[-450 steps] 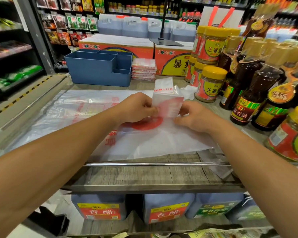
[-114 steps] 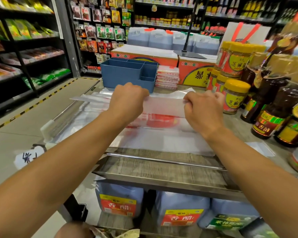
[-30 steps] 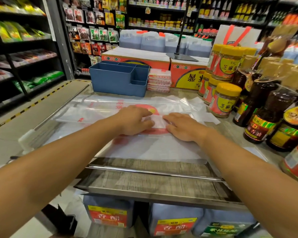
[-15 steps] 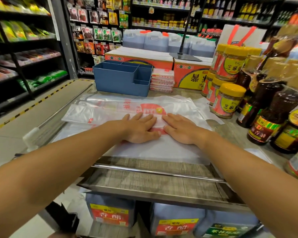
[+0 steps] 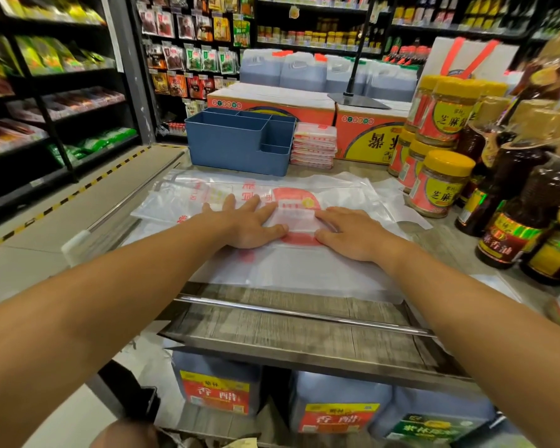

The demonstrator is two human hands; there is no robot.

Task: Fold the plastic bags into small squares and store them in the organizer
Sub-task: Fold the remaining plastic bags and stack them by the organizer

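A folded strip of clear plastic bag (image 5: 296, 216) with red print lies across a pile of flat plastic bags (image 5: 304, 270) on the wooden shelf top. My left hand (image 5: 249, 223) presses flat on the strip's left part, fingers spread. My right hand (image 5: 349, 232) presses flat on its right part. A blue organizer (image 5: 236, 147) with several compartments stands behind the bags at the far edge. A stack of folded bag squares (image 5: 314, 145) sits right beside the organizer.
Yellow-lidded sesame paste jars (image 5: 440, 185) and dark sesame oil bottles (image 5: 514, 202) crowd the right side. Orange cartons (image 5: 362, 137) stand behind. A metal rail (image 5: 304, 313) runs along the shelf's near edge. Vinegar jugs (image 5: 217, 386) sit below. An aisle lies left.
Both hands have flattened and slid slightly apart along the folded strip, baring its middle. Seconds earlier they held the strip raised in closed fists.
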